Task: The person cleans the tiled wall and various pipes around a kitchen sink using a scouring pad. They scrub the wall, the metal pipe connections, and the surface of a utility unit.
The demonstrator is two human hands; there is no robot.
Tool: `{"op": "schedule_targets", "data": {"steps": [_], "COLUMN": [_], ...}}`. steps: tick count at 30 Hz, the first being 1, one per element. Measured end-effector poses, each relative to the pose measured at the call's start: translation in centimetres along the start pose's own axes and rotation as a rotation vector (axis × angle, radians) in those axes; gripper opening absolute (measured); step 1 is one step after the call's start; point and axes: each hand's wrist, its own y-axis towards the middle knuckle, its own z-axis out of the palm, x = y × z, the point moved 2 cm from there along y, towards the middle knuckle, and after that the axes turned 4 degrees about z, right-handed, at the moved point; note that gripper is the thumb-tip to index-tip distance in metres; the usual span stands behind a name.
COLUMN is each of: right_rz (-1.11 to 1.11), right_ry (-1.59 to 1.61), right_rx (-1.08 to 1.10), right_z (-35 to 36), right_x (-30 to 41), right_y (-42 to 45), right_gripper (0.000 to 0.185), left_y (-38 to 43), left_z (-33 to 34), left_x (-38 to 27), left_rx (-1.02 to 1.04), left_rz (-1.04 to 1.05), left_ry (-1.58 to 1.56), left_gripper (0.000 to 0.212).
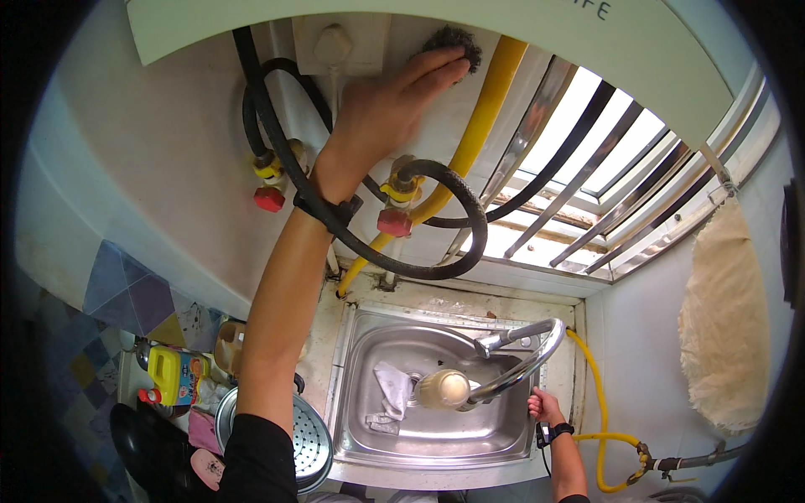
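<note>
My left hand (393, 104) reaches up along the wall, its fingers pressing a dark steel wool scrubber (449, 43) against the white wall surface. The scrubber sits between a white plug in a wall socket (333, 44) and a yellow gas hose (484, 107). A black flexible hose (440, 271) loops across in front of my left wrist. Low on the right, my right hand (544, 405) rests with curled fingers at the right rim of the stainless steel sink (440, 458); nothing shows in it.
Overhead hangs a white appliance casing (377, 16). Two valves with red caps (269, 198) project from the wall. A chrome faucet (553, 339), a light cylindrical object (443, 388) and a cloth (391, 390) are at the sink. Left stand a yellow jug (165, 371) and a steamer pot (311, 440).
</note>
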Motion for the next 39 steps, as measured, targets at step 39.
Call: {"op": "schedule_targets", "data": {"steps": [39], "right_rz": [-0.128], "right_ry": [-0.065], "right_rx": [-0.055], "right_z": [-1.0], "right_x": [-0.3], "right_y": [1.8], "right_gripper": [0.031], "left_y": [-8.3], "left_z": [-2.8], "left_x": [-1.6], "left_rx": [0.231], "left_rz": [-0.146], "left_ry": [0.181], "left_gripper": [0.058]}}
